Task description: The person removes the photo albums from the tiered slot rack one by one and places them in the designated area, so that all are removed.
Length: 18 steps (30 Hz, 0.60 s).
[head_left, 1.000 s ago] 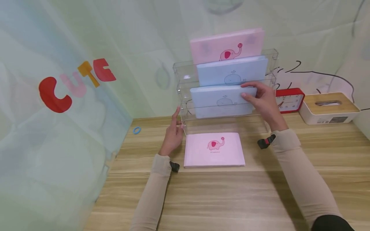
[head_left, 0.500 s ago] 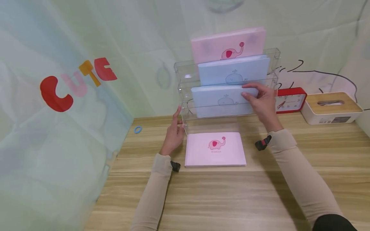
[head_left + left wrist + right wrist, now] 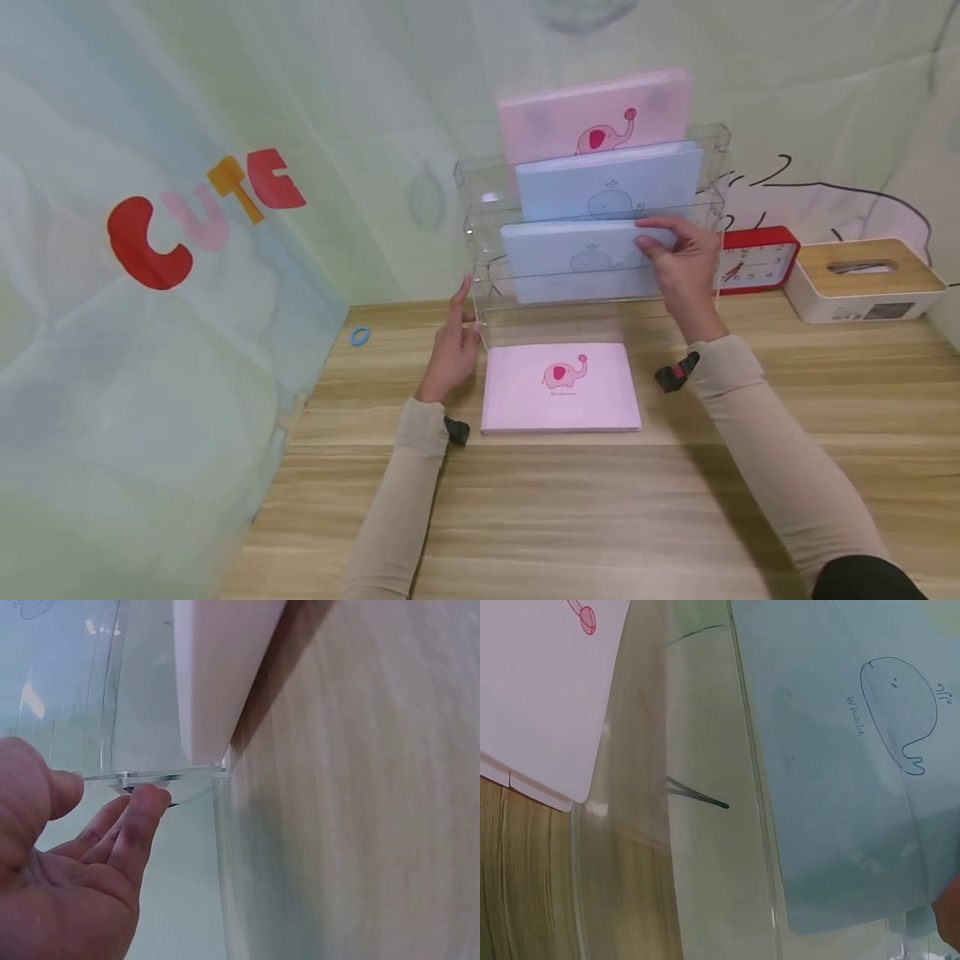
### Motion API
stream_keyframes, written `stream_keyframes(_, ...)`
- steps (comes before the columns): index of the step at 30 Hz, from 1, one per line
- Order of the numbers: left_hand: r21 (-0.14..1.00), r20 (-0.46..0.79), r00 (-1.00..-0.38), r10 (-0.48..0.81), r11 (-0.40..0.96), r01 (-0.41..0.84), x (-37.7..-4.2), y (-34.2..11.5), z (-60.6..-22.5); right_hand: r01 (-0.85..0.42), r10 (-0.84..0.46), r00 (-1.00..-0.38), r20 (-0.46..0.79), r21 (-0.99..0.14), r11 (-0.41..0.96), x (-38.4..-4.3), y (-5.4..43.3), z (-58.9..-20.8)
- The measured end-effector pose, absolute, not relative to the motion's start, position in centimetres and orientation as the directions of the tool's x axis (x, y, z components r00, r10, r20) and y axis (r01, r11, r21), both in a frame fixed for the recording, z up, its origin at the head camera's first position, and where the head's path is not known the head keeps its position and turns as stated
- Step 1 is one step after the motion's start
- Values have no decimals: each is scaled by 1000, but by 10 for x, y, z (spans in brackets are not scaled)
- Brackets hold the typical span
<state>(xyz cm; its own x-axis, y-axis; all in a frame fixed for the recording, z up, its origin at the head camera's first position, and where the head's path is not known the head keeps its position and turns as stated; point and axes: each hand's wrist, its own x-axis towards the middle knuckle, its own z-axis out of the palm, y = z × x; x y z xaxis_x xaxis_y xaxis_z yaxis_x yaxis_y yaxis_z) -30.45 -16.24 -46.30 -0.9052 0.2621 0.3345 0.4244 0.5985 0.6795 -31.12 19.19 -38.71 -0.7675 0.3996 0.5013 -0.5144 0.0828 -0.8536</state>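
A clear acrylic rack point(image 3: 480, 287) with stepped tiers stands against the wall. In its lowest tier sits a light blue booklet point(image 3: 555, 250) with a whale drawing, which my right hand point(image 3: 686, 262) pinches at the top right corner. In the right wrist view only a fingertip point(image 3: 949, 915) shows beside that blue booklet point(image 3: 840, 795). My left hand point(image 3: 452, 342) presses its thumb and fingertips against the rack's left side; the left wrist view shows this hand point(image 3: 82, 877) at the clear side panel. Flat before the rack lies a pink booklet point(image 3: 562, 412) with an elephant.
Higher tiers hold another blue booklet point(image 3: 570, 187) and a pink one point(image 3: 551, 125). To the right stand a red clock point(image 3: 757, 260) and a tissue box point(image 3: 862, 287) with a wooden lid. A blue ring point(image 3: 360, 337) lies on the table point(image 3: 555, 517) at left.
The lowest blue booklet has shifted very slightly to the right and up along with my right hand. My left hand stays at the rack's side; the whole head view has drifted a little.
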Motion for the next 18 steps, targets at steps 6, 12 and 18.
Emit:
stream_keyframes(6,682,338,-905,259,595,425,-304,-161,-462,-525,406,-758,510,-847,84,-308,194,-385)
stream_keyframes(12,676,340,-902,264,598,430,-304,-161,-461,-528,412,-753,513,-845,87,-307,196,-381)
stream_keyframes(18,671,362,-894,266,592,447,-302,-160,-461,-553,394,-744,539,-828,89,-302,200,-375)
